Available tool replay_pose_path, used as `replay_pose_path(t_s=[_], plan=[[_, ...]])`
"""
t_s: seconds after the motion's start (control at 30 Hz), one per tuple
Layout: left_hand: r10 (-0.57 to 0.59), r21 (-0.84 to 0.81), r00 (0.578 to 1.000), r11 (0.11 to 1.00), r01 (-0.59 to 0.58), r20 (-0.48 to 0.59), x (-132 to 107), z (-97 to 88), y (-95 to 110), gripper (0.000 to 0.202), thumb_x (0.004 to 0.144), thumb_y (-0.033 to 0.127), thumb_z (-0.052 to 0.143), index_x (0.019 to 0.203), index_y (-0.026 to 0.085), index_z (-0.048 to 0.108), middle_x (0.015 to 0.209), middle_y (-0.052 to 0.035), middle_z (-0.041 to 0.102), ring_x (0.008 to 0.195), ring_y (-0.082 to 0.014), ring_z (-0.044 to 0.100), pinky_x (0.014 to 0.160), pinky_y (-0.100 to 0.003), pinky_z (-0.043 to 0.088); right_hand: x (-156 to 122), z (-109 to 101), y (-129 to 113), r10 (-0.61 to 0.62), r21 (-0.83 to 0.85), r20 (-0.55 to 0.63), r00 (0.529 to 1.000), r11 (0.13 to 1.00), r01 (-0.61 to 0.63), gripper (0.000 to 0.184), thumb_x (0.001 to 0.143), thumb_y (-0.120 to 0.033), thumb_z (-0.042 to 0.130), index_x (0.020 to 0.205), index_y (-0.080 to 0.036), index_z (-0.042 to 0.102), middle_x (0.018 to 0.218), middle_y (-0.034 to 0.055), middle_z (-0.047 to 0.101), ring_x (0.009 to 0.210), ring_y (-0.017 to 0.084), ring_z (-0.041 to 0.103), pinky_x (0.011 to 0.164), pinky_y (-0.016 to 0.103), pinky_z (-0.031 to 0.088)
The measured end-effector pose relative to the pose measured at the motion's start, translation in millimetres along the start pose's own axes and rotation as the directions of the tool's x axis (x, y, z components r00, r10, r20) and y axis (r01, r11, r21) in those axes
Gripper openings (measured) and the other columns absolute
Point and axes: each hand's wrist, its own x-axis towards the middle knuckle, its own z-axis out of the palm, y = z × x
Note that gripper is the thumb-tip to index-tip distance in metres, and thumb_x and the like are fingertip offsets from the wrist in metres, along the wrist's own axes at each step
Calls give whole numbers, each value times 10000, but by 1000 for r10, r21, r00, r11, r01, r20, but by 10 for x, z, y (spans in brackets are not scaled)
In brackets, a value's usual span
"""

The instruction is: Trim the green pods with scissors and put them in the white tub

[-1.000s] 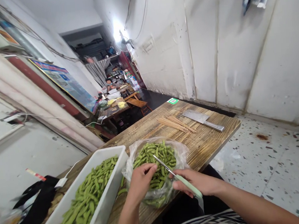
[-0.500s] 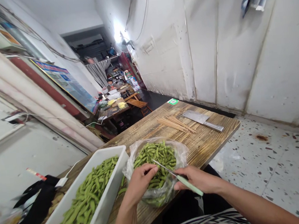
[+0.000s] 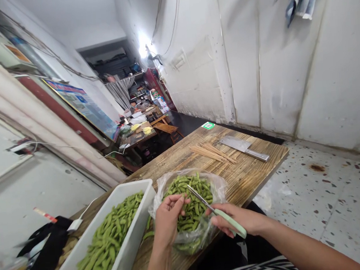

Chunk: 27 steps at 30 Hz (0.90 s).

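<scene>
My right hand (image 3: pixel 236 220) grips a pair of scissors (image 3: pixel 225 218) by their pale green handles, the blades pointing up and left over a clear plastic bag (image 3: pixel 218 184). Green soybean pods (image 3: pixel 196 185) fill this bag. Over its left side, my left hand (image 3: pixel 170 214) pinches a green soybean pod (image 3: pixel 185 198) between thumb and fingers; little of the pod shows. The blade tips are just right of those fingertips. To the left, a white plastic tub (image 3: pixel 129 241) holds many more pods, and a few lie between tub and bag.
The wooden table (image 3: pixel 169 158) carries a bundle of thin wooden sticks (image 3: pixel 212 152) and a cleaver (image 3: pixel 243 146) beyond the bag. A black bag (image 3: pixel 48 245) and a white plug (image 3: pixel 75 225) lie at the left. A pale wall (image 3: pixel 255 62) runs along the right.
The left hand has lifted slightly, bringing a bit of the pod into view at its fingertips. The scissors' tips have shifted slightly right and up, away from that hand.
</scene>
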Motion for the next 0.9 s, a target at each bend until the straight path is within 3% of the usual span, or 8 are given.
replay_pose_path(t_s=[0.13, 0.27, 0.37, 0.5, 0.6, 0.7, 0.9], plan=[[56, 168, 997, 985, -48, -44, 23, -40, -45, 372, 629, 446, 748, 824, 141, 665, 511, 45, 561, 481, -97, 466, 496, -222, 350, 0, 11, -8, 10, -26, 4, 1000, 1000, -10, 667, 744, -718, 574, 1076, -144, 502, 536, -98, 417, 434, 66, 388, 411, 175, 324], [101, 276, 994, 957, -88, -33, 37, -54, -67, 345, 613, 409, 744, 817, 135, 698, 584, 30, 590, 562, -106, 486, 554, -224, 368, -13, -2, -29, -20, -192, -45, 999, 981, 11, 599, 770, -670, 593, 1048, -141, 554, 605, -66, 439, 495, 82, 415, 449, 189, 345], [79, 310, 997, 948, -72, -9, 13, -41, -48, 344, 639, 428, 713, 828, 140, 704, 528, 50, 534, 523, -108, 451, 519, -227, 332, -29, -15, -70, -87, -403, -88, 992, 914, 44, 481, 798, -558, 637, 1034, -140, 612, 739, -10, 553, 633, 121, 488, 585, 218, 414], [74, 336, 995, 937, -95, 74, -41, -16, -4, 338, 721, 503, 642, 661, 173, 604, 465, 66, 458, 473, -107, 415, 480, -232, 301, -46, -14, -110, -95, -510, -86, 992, 860, 39, 478, 809, -508, 637, 1131, -155, 611, 904, 41, 648, 748, 171, 549, 701, 251, 446], [58, 275, 989, 957, -94, 135, -74, 23, 26, 376, 781, 554, 551, 656, 201, 506, 524, 47, 529, 492, -124, 485, 490, -239, 363, -46, -8, -121, -101, -519, -89, 991, 854, 40, 500, 805, -511, 638, 1157, -158, 608, 947, 53, 666, 772, 183, 566, 716, 251, 449], [18, 257, 978, 964, -73, 210, -92, 68, 57, 380, 789, 578, 512, 708, 206, 507, 646, 8, 627, 531, -157, 583, 505, -269, 426, -42, -6, -133, -96, -531, -88, 991, 847, 35, 512, 797, -514, 644, 1164, -159, 612, 929, 45, 666, 759, 179, 561, 698, 244, 441], [-75, 395, 929, 915, -80, 362, -98, 62, 113, 392, 789, 563, 515, 631, 204, 523, 487, 11, 593, 442, -151, 542, 477, -263, 403, -46, -23, -143, -113, -514, -73, 991, 856, 60, 479, 788, -494, 663, 1137, -168, 635, 919, 32, 666, 765, 176, 562, 695, 236, 437]])
